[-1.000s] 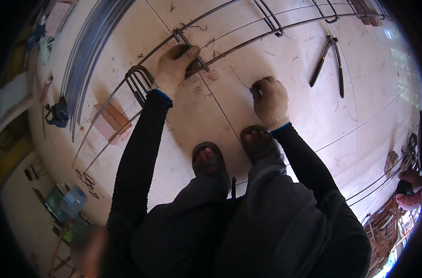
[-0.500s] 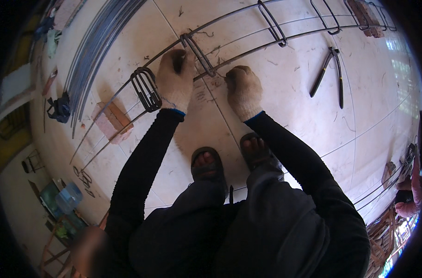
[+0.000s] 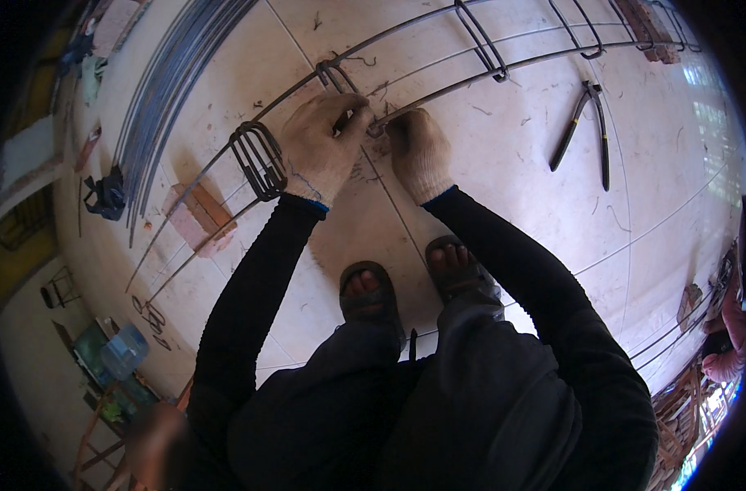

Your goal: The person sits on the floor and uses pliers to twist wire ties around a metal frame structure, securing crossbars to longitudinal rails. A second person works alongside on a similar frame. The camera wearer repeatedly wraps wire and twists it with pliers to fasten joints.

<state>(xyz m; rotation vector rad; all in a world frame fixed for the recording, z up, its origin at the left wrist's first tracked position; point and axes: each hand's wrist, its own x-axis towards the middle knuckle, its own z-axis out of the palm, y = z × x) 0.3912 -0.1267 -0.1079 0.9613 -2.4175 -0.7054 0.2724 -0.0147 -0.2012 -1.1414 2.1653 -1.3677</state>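
A rebar cage crosses in front of me, with two long steel bars (image 3: 438, 88) running through bent rectangular stirrups. My left hand (image 3: 325, 146), in a pale knitted glove, curls over the near bar and covers part of one stirrup (image 3: 334, 74). Its thumb and forefinger come together beside that stirrup's near corner (image 3: 376, 129). Just right of this corner, my right hand (image 3: 420, 154), gloved likewise, is closed with its fingertips at the bar. Whatever either hand pinches is hidden. Left of my left hand, several stirrups (image 3: 258, 159) sit bunched on the bars.
Black-handled pincers (image 3: 582, 127) lie on the tiled floor at right. Bricks (image 3: 201, 217) support the cage at left, and another brick (image 3: 647, 29) sits at far right. Long loose rods (image 3: 164, 98) lie at upper left. A person's pink sleeve (image 3: 727, 360) shows at the right edge.
My left hand has shifted slightly right, its fingers now reaching over the stirrup to its near corner. My right hand has moved a little left and up, closer to that corner.
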